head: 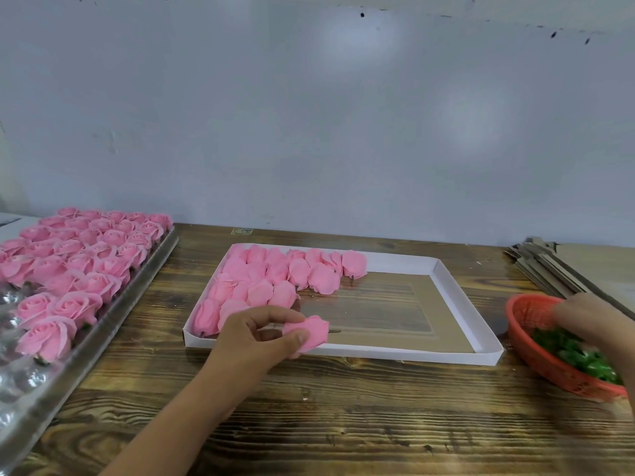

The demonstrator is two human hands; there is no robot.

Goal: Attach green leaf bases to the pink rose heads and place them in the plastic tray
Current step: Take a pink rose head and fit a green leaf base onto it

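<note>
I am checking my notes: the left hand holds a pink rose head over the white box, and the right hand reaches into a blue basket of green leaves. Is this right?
Not quite. The head view shows the basket is red, not blue. The rest stands: the left hand holds a rose head over the white box, and the right hand reaches into the leaves.

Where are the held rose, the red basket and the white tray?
held rose (311,333), head view, on its pink petals.
red basket (525,312), head view, on its inner wall.
white tray (457,304), head view, on its right wall.
</note>
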